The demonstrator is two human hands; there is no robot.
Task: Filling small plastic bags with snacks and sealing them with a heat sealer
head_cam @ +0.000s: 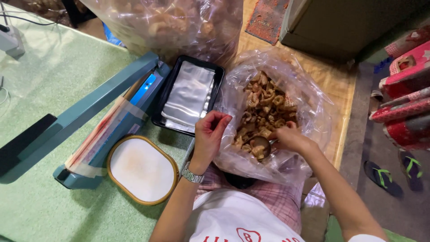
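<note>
In the open bag [309,112] | scoop [260,145] gripped by right hand [290,138], loaded with cracklings [266,107] | left hand [210,134] pinches bag rim | step judged: scooping; lift-out needs a level scoop.

My right hand [290,138] grips a glossy metal scoop [260,145] among rough, crisp cracklings [266,107]; my left hand [209,134] pinches the crinkly clear plastic bag [313,112].

The right hand [290,138] hides the scoop's handle [260,146]. The upper snack bag [179,24] and sealer arm [27,143] run past the frame's edges.
</note>
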